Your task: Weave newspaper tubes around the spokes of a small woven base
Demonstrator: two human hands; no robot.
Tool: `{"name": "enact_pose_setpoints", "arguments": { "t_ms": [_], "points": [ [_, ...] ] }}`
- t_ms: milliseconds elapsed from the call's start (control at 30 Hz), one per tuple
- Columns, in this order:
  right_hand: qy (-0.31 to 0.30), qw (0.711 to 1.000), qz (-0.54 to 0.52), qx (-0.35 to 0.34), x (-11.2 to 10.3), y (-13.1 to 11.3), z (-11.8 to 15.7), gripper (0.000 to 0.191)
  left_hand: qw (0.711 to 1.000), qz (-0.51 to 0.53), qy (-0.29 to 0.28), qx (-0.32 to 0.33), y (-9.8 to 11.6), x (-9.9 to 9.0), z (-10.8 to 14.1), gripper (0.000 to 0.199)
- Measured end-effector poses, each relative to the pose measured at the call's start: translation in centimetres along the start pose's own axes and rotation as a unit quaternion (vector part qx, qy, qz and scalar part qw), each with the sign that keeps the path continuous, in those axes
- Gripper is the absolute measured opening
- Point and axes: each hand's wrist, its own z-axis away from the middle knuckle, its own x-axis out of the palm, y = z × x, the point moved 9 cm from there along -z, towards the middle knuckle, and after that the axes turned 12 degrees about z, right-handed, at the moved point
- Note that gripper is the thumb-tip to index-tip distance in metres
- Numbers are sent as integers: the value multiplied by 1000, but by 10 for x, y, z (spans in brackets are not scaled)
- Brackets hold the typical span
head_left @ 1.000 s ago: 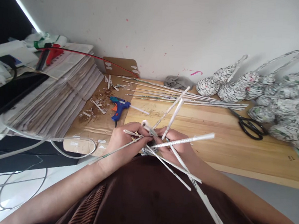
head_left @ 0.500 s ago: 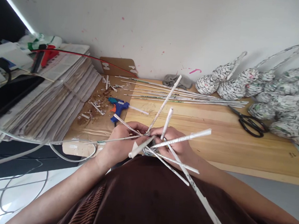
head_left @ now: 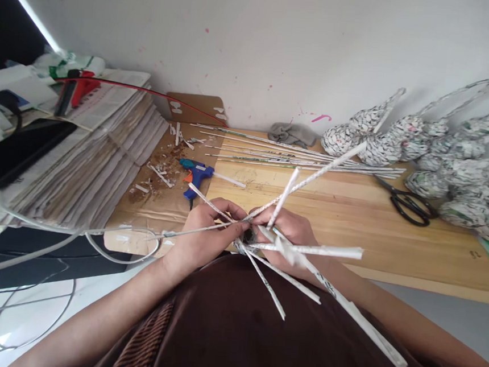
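Close to my body, over the table's front edge, both hands hold a small woven piece (head_left: 244, 245) of rolled newspaper, from which several paper tubes (head_left: 313, 181) fan outward. My left hand (head_left: 206, 229) is closed on its left side, the thumb and fingertips pinching the weave where the tubes cross. My right hand (head_left: 289, 233) is curled around the right side, its fingers partly hidden behind the tubes. A long paper tube (head_left: 364, 325) slants down to the right over my right forearm. The dark hollow in the middle of the weave shows between my hands.
Loose paper tubes (head_left: 273, 152) lie along the back of the table. A blue glue gun (head_left: 197, 176) rests on cardboard amid paper scraps. Left stands a tied newspaper stack (head_left: 120, 138) with a black phone (head_left: 20, 152) on it. Scissors (head_left: 413, 207) and woven paper gourds (head_left: 380, 148) are at right.
The tall upright tube has tipped over to the right, and other tubes have swung round. The tube end that pointed left toward my left hand now lies to the right. Both hands stay on the weave.
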Motion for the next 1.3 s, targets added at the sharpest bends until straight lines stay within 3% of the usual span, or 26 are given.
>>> {"name": "enact_pose_setpoints", "arguments": {
  "t_ms": [200, 333, 500, 567, 667, 767, 933, 1100, 1200, 1300],
  "points": [
    [-34, 995, 81, -49, -23, -26, -5, 31, 995, -35, 61, 68, 11, -4, 3, 14],
    [-35, 995, 72, -54, -40, -28, -5, 27, 986, -71, 90, 120, 22, -6, 6, 14],
    [29, 995, 4, 99, -67, 12, -8, 17, 980, -88, 99, 151, 30, -6, 8, 15],
    [-10, 992, 32, 123, -62, 18, -8, 13, 980, -93, 107, 143, 28, -8, 7, 15],
    [-121, 987, 19, 103, -32, 13, -3, 16, 979, -95, 120, 132, 23, -11, 6, 16],
    [-137, 981, -68, 119, -8, 14, 3, 23, 978, -95, 122, 138, 22, -10, 4, 16],
    [-79, 958, -203, 189, 11, 34, -1, 17, 977, -109, 112, 147, 21, -7, 1, 16],
    [-51, 942, -245, 223, 15, 39, -9, 22, 973, -119, 113, 165, 24, -6, 0, 20],
    [-3, 931, -273, 241, 8, 41, -6, 28, 975, -112, 114, 157, 21, -7, -2, 20],
    [27, 946, -261, 189, -11, 29, -4, 23, 975, -114, 114, 150, 20, -8, -2, 19]
  ]
}}
